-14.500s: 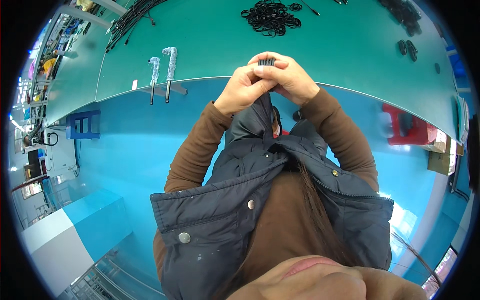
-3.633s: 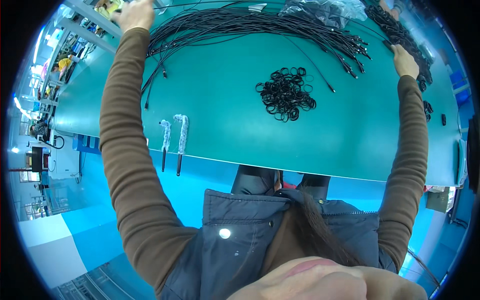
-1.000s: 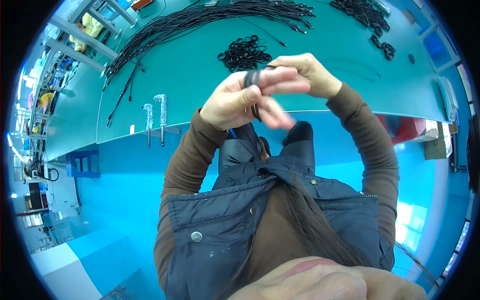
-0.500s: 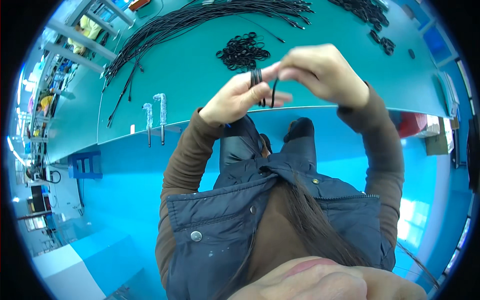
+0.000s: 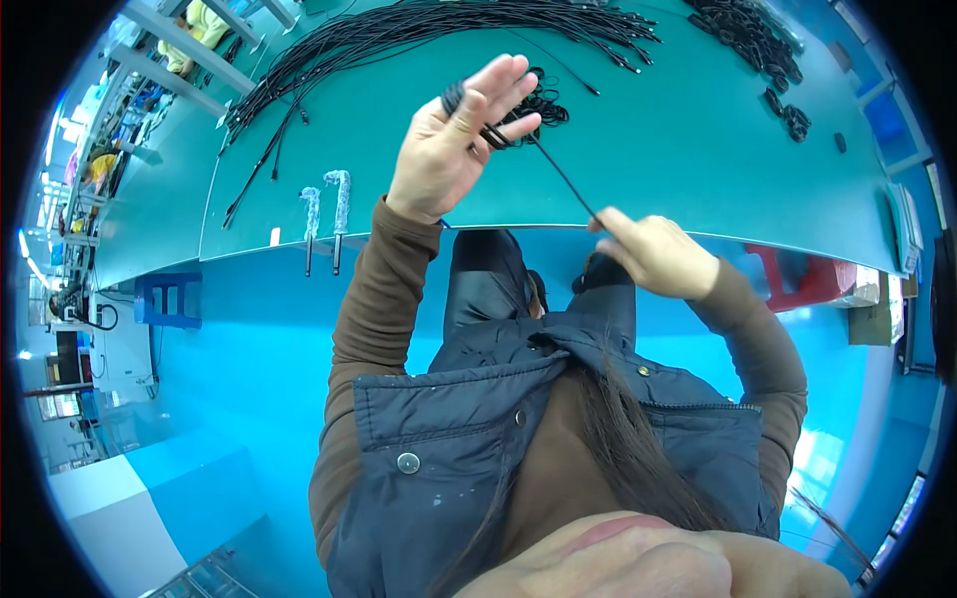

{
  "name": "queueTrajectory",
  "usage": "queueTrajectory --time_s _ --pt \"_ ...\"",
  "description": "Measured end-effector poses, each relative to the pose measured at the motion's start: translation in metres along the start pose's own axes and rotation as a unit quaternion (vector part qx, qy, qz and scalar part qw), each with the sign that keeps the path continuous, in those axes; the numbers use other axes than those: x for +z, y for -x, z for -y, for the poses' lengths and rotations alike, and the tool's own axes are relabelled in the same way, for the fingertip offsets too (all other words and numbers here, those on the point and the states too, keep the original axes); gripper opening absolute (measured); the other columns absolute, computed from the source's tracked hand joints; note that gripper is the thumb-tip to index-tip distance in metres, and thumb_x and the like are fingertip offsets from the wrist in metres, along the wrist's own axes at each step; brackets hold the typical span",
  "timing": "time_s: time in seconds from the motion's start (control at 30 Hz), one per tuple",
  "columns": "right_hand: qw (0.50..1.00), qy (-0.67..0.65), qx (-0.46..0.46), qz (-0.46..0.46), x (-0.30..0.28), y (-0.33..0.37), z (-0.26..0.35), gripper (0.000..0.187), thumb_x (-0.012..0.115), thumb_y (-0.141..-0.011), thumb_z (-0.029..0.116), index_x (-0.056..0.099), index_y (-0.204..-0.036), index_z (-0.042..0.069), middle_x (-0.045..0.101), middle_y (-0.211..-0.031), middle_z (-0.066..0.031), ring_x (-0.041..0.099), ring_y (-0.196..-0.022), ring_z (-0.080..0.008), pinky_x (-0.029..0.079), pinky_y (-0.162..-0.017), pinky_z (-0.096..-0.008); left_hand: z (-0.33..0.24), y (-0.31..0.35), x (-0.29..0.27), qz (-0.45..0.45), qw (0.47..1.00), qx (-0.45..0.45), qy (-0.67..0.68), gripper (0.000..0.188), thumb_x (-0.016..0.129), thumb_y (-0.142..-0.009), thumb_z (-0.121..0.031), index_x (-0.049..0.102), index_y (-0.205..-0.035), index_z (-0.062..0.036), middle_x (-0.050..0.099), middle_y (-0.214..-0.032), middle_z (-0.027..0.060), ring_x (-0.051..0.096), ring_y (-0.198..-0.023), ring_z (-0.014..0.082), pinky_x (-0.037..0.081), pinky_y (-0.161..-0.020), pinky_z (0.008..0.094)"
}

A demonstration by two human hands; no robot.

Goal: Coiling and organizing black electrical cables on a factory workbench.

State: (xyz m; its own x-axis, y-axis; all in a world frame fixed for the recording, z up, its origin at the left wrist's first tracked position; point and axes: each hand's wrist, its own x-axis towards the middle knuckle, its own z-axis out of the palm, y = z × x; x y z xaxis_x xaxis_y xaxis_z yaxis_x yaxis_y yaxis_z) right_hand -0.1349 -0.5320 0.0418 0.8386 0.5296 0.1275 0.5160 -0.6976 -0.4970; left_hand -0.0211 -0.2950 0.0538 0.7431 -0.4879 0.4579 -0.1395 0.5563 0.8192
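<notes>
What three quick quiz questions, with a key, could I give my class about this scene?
1. Around the fingers of which hand is the black cable wound?
2. True or false: the right hand grips a straight stretch of it.
3. Where does the bundle of long black cables lie? A) on the floor; B) on the green table; C) on a stool.

Key: 1. the left hand; 2. true; 3. B.
</notes>
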Motion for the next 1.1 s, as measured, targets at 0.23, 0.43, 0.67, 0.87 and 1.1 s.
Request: queueTrajectory --time_s 0.23,0.43,0.67,0.87,1.1 --pt "0.968 0.016 -0.2 -0.151 -0.055 -0.054 0.012 0.006 0.066 -0.083 0.006 0.061 -0.086 0.003 0.059 -0.066 -0.0066 0.049 -0.048 -0.0193 0.04 -0.046 -0.0285 0.025 0.023 0.016 0.067 0.989 -0.081 -0.107 0.049 0.054 -0.097 -0.02 0.04 -0.137 0.0049 0.047 -0.135 0.0257 0.057 -0.116 0.0328 0.054 -0.09 0.0335" --pt "0.978 -0.081 -0.114 -0.153 -0.025 -0.081 -0.038 0.006 0.064 -0.086 0.01 0.064 -0.088 0.004 0.059 -0.066 -0.005 0.05 -0.051 -0.0159 0.04 -0.047 -0.0282 0.005 0.02 0.017 0.181 0.949 -0.26 0.002 0.049 0.05 -0.098 -0.022 0.038 -0.139 0.004 0.042 -0.14 0.0243 0.054 -0.12 0.0332 0.054 -0.088 0.0316" --pt "0.987 -0.099 0.009 -0.129 0.035 -0.03 -0.027 0.01 0.056 -0.092 0.016 0.058 -0.091 0.006 0.063 -0.067 -0.0071 0.055 -0.05 -0.0245 0.043 -0.048 -0.0341 0.002 0.007 0.0 0.06 0.977 -0.094 0.182 0.048 0.049 -0.099 -0.02 0.037 -0.14 0.0022 0.041 -0.142 0.0218 0.053 -0.121 0.0337 0.053 -0.09 0.0318" --pt "0.989 0.135 -0.054 -0.04 0.009 -0.02 0.01 0.013 0.054 -0.091 0.01 0.055 -0.102 0.003 0.058 -0.066 -0.0099 0.057 -0.052 -0.0266 0.045 -0.052 -0.0337 0.025 0.013 0.003 -0.046 0.996 -0.03 0.07 0.05 0.054 -0.096 -0.018 0.038 -0.139 0.0022 0.043 -0.141 0.0213 0.054 -0.12 0.0334 0.052 -0.093 0.034" --pt "0.98 0.193 -0.037 -0.026 0.003 -0.026 0.016 0.013 0.057 -0.087 0.009 0.055 -0.099 0.003 0.057 -0.071 -0.0079 0.057 -0.058 -0.0234 0.045 -0.055 -0.0326 0.029 0.013 0.006 -0.038 0.997 0.005 -0.06 0.052 0.056 -0.095 -0.018 0.038 -0.139 0.0023 0.045 -0.139 0.0211 0.054 -0.12 0.0328 0.052 -0.093 0.0339"
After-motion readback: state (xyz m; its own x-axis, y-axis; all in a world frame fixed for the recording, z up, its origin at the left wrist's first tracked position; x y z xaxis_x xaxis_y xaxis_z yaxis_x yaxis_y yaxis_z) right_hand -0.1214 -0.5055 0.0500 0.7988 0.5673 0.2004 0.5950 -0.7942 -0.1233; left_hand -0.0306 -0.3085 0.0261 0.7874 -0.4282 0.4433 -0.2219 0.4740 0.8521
